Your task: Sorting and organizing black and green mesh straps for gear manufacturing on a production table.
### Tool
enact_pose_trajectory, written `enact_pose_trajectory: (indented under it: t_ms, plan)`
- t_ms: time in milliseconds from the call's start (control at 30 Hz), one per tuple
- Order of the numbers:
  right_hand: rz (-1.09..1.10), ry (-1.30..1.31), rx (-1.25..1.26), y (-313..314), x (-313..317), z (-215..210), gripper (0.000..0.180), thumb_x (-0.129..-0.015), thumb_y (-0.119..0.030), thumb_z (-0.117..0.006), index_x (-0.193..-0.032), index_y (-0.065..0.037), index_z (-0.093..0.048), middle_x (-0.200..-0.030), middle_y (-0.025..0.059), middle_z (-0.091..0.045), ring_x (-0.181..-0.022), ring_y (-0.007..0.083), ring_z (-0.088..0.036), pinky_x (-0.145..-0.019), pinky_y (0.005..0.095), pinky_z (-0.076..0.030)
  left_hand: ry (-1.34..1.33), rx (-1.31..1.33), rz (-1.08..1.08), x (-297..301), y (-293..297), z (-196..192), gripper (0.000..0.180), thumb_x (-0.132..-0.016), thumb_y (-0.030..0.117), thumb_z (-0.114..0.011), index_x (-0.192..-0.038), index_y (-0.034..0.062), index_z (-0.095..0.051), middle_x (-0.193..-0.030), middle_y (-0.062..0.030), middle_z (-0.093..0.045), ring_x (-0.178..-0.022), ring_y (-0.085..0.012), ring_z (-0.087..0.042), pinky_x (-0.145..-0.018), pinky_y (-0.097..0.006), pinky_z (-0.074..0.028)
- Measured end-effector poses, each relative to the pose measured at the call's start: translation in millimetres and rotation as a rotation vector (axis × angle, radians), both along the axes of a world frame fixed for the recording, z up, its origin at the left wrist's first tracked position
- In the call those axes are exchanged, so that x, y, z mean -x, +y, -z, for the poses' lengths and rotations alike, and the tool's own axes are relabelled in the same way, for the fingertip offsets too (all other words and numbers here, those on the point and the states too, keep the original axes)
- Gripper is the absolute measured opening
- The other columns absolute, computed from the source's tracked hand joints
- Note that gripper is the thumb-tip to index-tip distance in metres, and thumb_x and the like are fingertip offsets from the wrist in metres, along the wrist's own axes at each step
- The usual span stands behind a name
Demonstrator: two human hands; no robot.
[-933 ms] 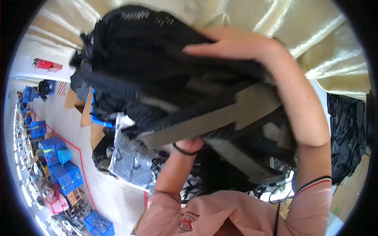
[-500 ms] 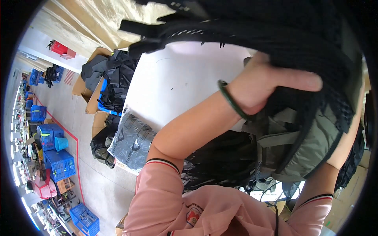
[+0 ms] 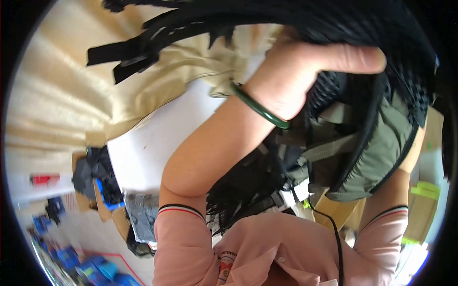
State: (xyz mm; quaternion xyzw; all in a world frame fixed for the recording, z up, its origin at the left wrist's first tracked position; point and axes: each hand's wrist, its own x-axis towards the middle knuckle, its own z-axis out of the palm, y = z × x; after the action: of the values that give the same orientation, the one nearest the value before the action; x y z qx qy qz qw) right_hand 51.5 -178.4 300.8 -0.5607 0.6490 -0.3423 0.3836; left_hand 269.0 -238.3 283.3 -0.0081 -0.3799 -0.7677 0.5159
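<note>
**Backpack swings up and right**

Left hand [image 3: 305, 71] now clamps the black-and-olive backpack [image 3: 377, 152] close at chest height, thumb out, fingers buried in mesh; right hand hidden behind it, grip unclear; beyond, the white table [image 3: 152, 143] shows again, beige cloth [image 3: 62, 95] farther off.

One black and olive backpack [image 3: 372, 143] is held up close. One hand [image 3: 305, 71] is visible, wearing one green bangle [image 3: 260, 107]. Two pink sleeves [image 3: 183, 248] show. One white table [image 3: 152, 143] and one beige cloth [image 3: 71, 95] lie below.
</note>
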Motion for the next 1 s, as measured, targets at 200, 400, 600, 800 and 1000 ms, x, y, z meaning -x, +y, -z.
enact_pose_trajectory:
  t_ms: [200,400,600,800,1000]
  plan:
    - [0.408,-0.001,-0.022,43.6,138.0,33.2,0.042,-0.089,-0.031,-0.05,-0.118,-0.001,-0.052,-0.104,0.0079,-0.061,-0.089,0.015,-0.058,-0.079,0.028,-0.047,0.109,-0.069,0.303,88.2,-7.9,22.8,0.035,-0.078,0.009,-0.068,-0.111,0.0047,-0.057,-0.105,-0.0076,-0.061,-0.095,-0.023,-0.058,-0.087,-0.033,-0.045]
    - [0.721,0.016,-0.04,147.3,373.3,72.2,0.044,-0.088,-0.034,-0.051,-0.118,-0.001,-0.053,-0.105,0.0075,-0.06,-0.091,0.0148,-0.057,-0.082,0.0278,-0.046,0.087,-0.185,0.808,208.0,-12.9,66.4,0.033,-0.083,0.016,-0.064,-0.111,0.0013,-0.057,-0.106,-0.0092,-0.061,-0.097,-0.0231,-0.058,-0.09,-0.035,-0.044]
    - [0.853,-0.04,0.04,237.0,376.3,120.3,0.047,-0.088,-0.036,-0.051,-0.119,-0.001,-0.053,-0.106,0.0072,-0.06,-0.093,0.0146,-0.056,-0.084,0.0277,-0.045,-0.169,-0.091,0.795,304.8,77.4,102.5,0.035,-0.073,0.016,-0.071,-0.103,0.0002,-0.062,-0.102,-0.0098,-0.064,-0.098,-0.02,-0.058,-0.091,-0.032,-0.042]
    - [0.941,-0.115,0.077,221.3,327.2,246.0,0.049,-0.087,-0.039,-0.052,-0.119,-0.001,-0.053,-0.108,0.0069,-0.06,-0.095,0.0144,-0.055,-0.086,0.0275,-0.044,-0.314,-0.176,1.113,337.3,82.2,250.8,0.052,-0.068,0.016,-0.077,-0.114,0.0033,-0.057,-0.113,-0.0099,-0.06,-0.107,-0.0225,-0.053,-0.098,-0.034,-0.035]
    - [0.87,-0.143,0.03,274.0,360.0,259.1,0.045,-0.088,-0.031,-0.052,-0.12,0.0,-0.051,-0.11,0.0044,-0.057,-0.096,0.0121,-0.052,-0.087,0.025,-0.042,-0.413,-0.256,1.232,415.5,151.2,296.3,0.055,-0.066,0.016,-0.078,-0.115,0.0057,-0.057,-0.115,-0.0062,-0.058,-0.112,-0.0213,-0.047,-0.099,-0.034,-0.031]
